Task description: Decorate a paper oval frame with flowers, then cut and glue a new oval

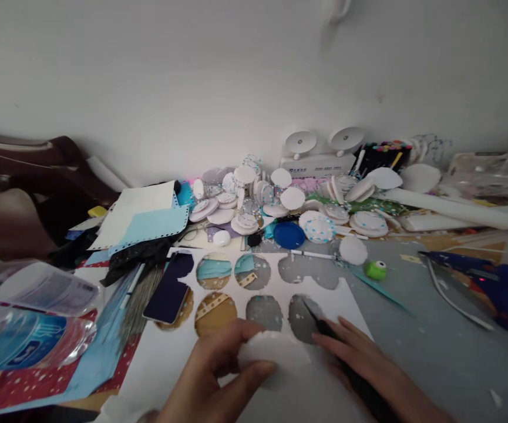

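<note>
Between the thumb and fingers of my left hand point(231, 373) is a white disc point(273, 352), held near the bottom middle. My right hand point(359, 352) is closed around a black craft knife point(346, 367), its thin pointed tip slanting up and left over a round hole. Beneath both hands lies a large white sheet point(165, 358) with several round holes cut through it in rows. The grey mat and brown tabletop show through some holes. The disc's lower part blends into the pale sheet, so its full outline cannot be made out.
White discs point(245, 223) pile up at the back. A dark phone point(168, 294) overlaps the sheet's left side; plastic bottles point(33, 335) lie farther left. On the grey mat point(421, 341) are a green toy point(376, 269) and a blue glue gun point(487, 276) with its red light lit.
</note>
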`<state>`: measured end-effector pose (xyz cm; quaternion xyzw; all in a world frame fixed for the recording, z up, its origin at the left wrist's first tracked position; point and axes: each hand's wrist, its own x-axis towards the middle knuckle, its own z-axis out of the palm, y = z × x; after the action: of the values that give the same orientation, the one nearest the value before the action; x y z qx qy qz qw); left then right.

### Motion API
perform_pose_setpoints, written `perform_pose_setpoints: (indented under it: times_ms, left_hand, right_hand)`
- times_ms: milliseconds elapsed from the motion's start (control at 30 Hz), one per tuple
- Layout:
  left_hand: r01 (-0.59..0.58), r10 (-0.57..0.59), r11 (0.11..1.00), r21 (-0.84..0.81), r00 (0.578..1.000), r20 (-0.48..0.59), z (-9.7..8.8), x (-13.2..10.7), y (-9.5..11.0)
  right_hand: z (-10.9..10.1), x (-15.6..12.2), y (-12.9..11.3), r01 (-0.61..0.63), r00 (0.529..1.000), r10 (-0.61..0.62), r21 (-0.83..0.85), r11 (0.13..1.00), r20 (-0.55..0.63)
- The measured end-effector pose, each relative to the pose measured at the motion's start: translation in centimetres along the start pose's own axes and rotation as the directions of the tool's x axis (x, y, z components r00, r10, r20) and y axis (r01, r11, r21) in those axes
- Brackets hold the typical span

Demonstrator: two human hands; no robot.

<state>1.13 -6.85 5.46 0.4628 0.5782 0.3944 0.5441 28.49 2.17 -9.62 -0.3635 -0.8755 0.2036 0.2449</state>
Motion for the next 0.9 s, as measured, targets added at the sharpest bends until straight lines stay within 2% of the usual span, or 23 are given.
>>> perform_pose_setpoints:
  times_ms: [133,200,267,333,400,433,467,500,567,633,767,833,867,900]
  left_hand:
    - [-0.137,0.157,0.948,0.286,0.986,-0.050,-1.1,-1.1,-1.7]
    - [-0.230,0.280,0.883,0.408,0.958,-0.068,-1.8,-1.6,-2.0]
    - [-0.322,0.394,0.800,0.507,0.918,-0.038,-2.5,-1.9,-2.0]
    - [-0.472,0.545,0.671,0.572,0.837,0.052,-2.9,-2.1,-1.7]
    - [-0.612,0.711,0.470,0.636,0.690,0.138,-3.0,-2.2,-1.5]
    - [-0.636,0.775,0.360,0.682,0.611,0.162,-3.0,-2.2,-1.5]
    - [-0.620,0.815,0.266,0.738,0.554,0.172,-3.0,-2.3,-1.5]
    - [-0.571,0.839,0.201,0.796,0.519,0.161,-2.9,-2.3,-1.4]
    - [-0.477,0.869,0.126,0.870,0.475,0.134,-2.7,-2.5,-1.3]
    - [-0.464,0.888,0.068,0.883,0.431,0.158,-2.7,-2.8,-1.2]
    - [-0.498,0.863,-0.011,0.867,0.433,0.259,-2.9,-3.4,-1.5]
    - [-0.494,0.890,-0.010,0.869,0.392,0.233,-3.0,-3.8,-2.3]
    - [-0.499,0.901,0.026,0.866,0.387,0.195,-3.1,-4.1,-2.8]
    - [-0.509,0.895,0.124,0.852,0.428,0.125,-3.1,-4.3,-3.4]
  right_hand:
    - [-2.1,-0.3,0.8,-0.006,0.998,0.008,-0.035,0.999,0.066]
    - [-3.5,0.2,0.5,-0.038,0.993,0.043,-0.047,0.998,0.110]
    - [-4.5,0.8,0.2,-0.060,0.983,0.071,-0.066,0.996,0.170]
    - [-4.8,1.5,0.1,-0.078,0.971,0.094,-0.081,0.994,0.221]
    - [-4.6,2.0,0.4,-0.083,0.966,0.100,-0.082,0.993,0.238]
    - [-4.5,2.1,0.7,-0.083,0.966,0.100,-0.081,0.993,0.236]
    - [-4.2,2.2,1.0,-0.083,0.968,0.100,-0.082,0.993,0.228]
    - [-4.0,2.3,1.4,-0.085,0.971,0.102,-0.084,0.993,0.217]
    - [-3.8,2.3,2.0,-0.083,0.972,0.099,-0.083,0.993,0.215]
    - [-4.0,2.3,2.2,-0.085,0.966,0.100,-0.076,0.994,0.237]
    - [-4.9,2.6,1.2,-0.098,0.959,0.114,-0.074,0.992,0.258]
    - [-5.2,2.8,0.5,-0.109,0.958,0.123,-0.066,0.992,0.258]
    - [-5.3,2.8,0.3,-0.114,0.958,0.126,-0.058,0.992,0.256]
    - [-5.3,2.8,0.2,-0.118,0.958,0.126,-0.048,0.992,0.257]
